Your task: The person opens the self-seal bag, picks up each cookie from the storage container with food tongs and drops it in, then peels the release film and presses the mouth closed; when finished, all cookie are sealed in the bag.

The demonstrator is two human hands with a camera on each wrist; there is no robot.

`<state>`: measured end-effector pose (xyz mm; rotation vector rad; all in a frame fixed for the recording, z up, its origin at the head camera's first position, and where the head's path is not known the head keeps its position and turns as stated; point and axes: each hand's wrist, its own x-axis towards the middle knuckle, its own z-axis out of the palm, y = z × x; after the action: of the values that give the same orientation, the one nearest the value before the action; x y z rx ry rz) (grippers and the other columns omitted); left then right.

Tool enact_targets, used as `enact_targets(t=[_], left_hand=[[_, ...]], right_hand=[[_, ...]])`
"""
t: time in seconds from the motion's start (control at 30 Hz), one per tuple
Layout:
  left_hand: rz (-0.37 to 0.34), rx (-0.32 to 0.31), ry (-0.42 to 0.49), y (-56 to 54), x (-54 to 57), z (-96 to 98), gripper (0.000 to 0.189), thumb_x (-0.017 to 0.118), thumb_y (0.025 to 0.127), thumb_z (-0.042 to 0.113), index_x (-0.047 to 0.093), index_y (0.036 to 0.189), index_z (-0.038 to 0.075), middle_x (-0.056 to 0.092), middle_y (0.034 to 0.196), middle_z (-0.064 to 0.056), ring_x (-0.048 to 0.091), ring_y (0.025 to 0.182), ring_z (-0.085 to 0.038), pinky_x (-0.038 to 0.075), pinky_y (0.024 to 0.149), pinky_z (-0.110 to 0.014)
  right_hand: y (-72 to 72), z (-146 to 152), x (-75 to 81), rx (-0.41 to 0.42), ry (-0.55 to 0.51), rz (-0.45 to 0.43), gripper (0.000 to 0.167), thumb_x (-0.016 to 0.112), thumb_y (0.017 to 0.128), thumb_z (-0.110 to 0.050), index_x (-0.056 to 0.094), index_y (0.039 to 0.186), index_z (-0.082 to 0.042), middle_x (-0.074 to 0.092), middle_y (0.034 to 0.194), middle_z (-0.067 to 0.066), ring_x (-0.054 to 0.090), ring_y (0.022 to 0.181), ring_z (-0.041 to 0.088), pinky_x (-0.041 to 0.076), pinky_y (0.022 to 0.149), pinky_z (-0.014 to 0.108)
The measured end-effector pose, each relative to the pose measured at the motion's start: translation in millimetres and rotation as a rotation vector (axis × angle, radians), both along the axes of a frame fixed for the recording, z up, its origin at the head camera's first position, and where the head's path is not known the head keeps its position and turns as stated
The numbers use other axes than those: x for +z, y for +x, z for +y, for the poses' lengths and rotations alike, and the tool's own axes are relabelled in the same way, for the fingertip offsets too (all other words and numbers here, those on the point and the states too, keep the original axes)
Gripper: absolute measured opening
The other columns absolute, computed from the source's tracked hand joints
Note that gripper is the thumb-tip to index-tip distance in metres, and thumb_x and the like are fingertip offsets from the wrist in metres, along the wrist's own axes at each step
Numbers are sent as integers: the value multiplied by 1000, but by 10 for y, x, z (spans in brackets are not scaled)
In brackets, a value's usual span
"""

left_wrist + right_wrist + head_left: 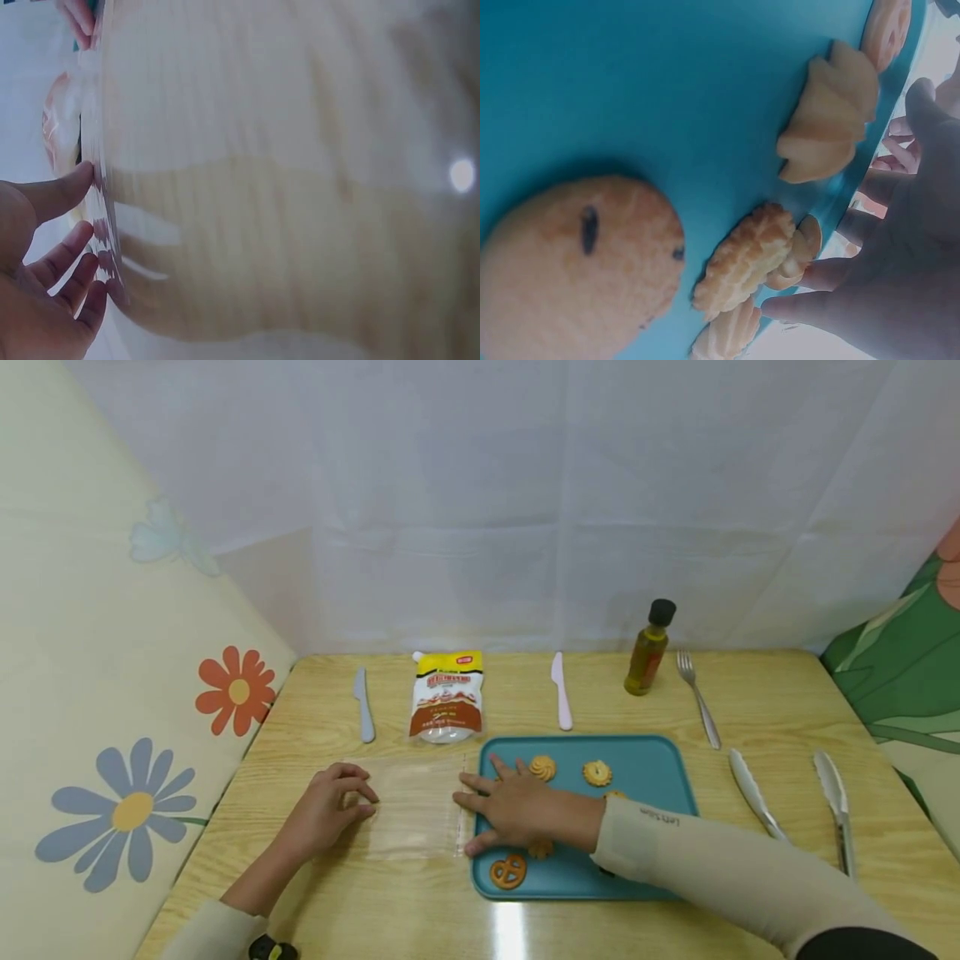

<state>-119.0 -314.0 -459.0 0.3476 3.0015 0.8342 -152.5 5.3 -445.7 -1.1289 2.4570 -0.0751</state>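
Note:
A flat, clear plastic bag (416, 810) lies on the table to the left of a teal tray (652, 760). At the bag's left edge, my left hand (330, 810) rests with loosely bent fingers and its thumb apart from them. My right hand (517, 806) spreads its fingers over the tray's left rim, the fingertips touching the bag's right edge. On the tray are a pretzel (508, 872), a swirled cookie (543, 767) and a round cookie (597, 773). The right wrist view shows a large round biscuit (585, 262); my forearm partly hides the tray in the head view.
Behind the bag stand a snack pouch (447, 697) and a grey knife (363, 706). A pink knife (561, 693), an oil bottle (649, 652) and a fork (699, 700) are along the back. Tongs (834, 802) lie at the right.

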Motion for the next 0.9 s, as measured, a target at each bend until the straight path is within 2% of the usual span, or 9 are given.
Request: enact_targets(t=[0.13,0.33,0.63,0.9], left_hand=[[20,-3,-6,-2,-9,7,15,81,87,3,77,90,17,63,118,-14,54,112,-40,42,94,-58],[27,9,-6,-15,-25,11,18,81,87,2,74,81,17,64,116,-14,55,111,-40,43,93,-57],[63,9,-35,-19,-25,26,21,79,88,2,71,78,18,64,113,-13,56,108,-38,43,92,-55],[60,-18,59,-25,0,10,21,77,88,-2,66,81,15,67,112,-16,58,109,-41,42,93,-57]], right_hand=[[0,3,6,2,2,4,82,47,92,-76,29,163,-37,14,172,-9,9,156,43,19,120,65],[4,0,5,8,13,22,83,47,93,-76,27,163,-38,15,172,-9,11,156,43,20,120,64],[8,4,-1,4,9,23,84,47,92,-76,27,163,-38,15,172,-8,11,156,43,20,120,65],[20,4,19,-4,2,14,83,49,92,-76,28,163,-38,14,172,-9,11,156,43,19,120,65]])
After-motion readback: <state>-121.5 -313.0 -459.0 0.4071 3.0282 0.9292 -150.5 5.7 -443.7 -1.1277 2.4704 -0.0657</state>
